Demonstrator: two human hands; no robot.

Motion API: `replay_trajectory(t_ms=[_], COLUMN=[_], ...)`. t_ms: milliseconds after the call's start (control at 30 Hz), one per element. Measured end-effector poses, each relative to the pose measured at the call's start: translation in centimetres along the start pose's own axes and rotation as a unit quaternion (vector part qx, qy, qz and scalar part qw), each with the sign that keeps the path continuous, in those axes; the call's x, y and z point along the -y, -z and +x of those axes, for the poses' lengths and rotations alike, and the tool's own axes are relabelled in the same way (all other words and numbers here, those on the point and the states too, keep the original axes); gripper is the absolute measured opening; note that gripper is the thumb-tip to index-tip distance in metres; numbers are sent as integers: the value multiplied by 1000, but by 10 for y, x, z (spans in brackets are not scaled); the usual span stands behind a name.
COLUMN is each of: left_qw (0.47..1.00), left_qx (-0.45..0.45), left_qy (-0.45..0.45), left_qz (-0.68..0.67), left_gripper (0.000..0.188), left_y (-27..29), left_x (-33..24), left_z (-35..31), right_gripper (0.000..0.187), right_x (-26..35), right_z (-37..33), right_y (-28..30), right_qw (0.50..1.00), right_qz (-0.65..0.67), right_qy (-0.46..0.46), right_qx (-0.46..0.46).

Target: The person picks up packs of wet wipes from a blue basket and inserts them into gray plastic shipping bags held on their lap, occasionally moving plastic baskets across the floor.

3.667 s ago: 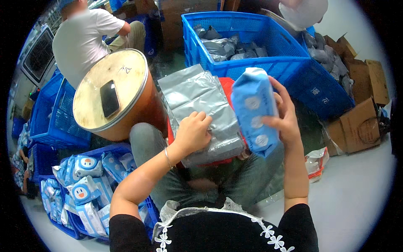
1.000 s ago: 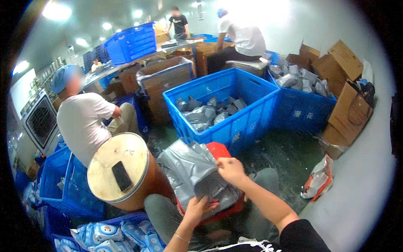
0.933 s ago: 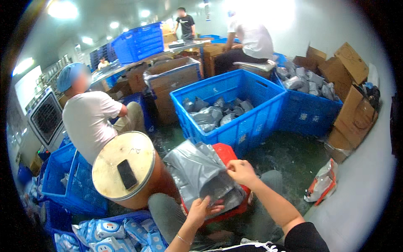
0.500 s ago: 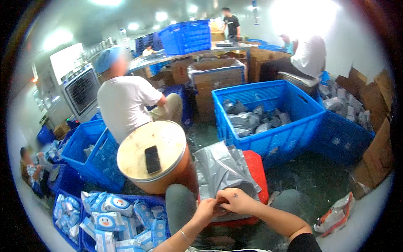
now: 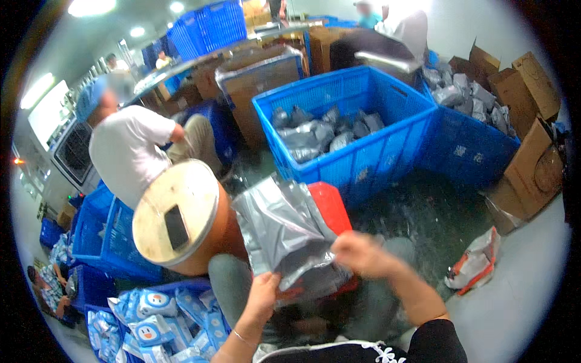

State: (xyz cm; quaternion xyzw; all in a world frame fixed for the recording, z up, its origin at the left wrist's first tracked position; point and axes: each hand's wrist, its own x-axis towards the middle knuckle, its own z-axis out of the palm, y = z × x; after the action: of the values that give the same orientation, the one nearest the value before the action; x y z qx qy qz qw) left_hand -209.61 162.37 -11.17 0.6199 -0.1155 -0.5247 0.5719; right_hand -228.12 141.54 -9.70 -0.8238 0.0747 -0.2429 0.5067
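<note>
A pile of grey plastic mailer bags [image 5: 278, 218] lies over a red stool [image 5: 330, 206] in front of me. My left hand [image 5: 265, 295] pinches the near left edge of the top bag. At the bag's right edge, my right hand [image 5: 361, 254] is closed on it, its fingers somewhat smeared by motion. The bag's near end spreads between both hands, its mouth slightly parted. My knees flank the stool.
A drum with a wooden lid [image 5: 157, 224] carries a phone [image 5: 176, 227]. Blue-white soft packs [image 5: 148, 330] fill baskets at lower left. A large blue crate [image 5: 387, 160] holds grey parcels. A seated co-worker [image 5: 130, 142] is at left; cardboard [image 5: 526, 172] stands at right.
My hands, together at the bag's near edge before, have moved apart, the right one going right and up. The bag's near end is now spread between them. The whole view has shifted.
</note>
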Motion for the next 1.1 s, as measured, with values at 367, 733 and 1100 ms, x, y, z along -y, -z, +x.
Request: replay_trajectory(t_ms=[367,733,1100], left_qw=[825,672,949], left_qx=[-177,-69,-207], left_qy=[-388,-549,-236], left_qz=[372,492,-29], left_gripper=[31,11,17], left_y=[40,17,1], left_x=[-21,-20,-20], left_z=[-5,39,101], right_gripper=[44,39,40], right_x=[-34,-59,-101], right_z=[-49,76,121], right_y=[141,20,-46], right_qw=[843,945,958], right_qz=[-274,-168,-47], right_qy=[-124,223,-268], right_qx=[-446,172,-90])
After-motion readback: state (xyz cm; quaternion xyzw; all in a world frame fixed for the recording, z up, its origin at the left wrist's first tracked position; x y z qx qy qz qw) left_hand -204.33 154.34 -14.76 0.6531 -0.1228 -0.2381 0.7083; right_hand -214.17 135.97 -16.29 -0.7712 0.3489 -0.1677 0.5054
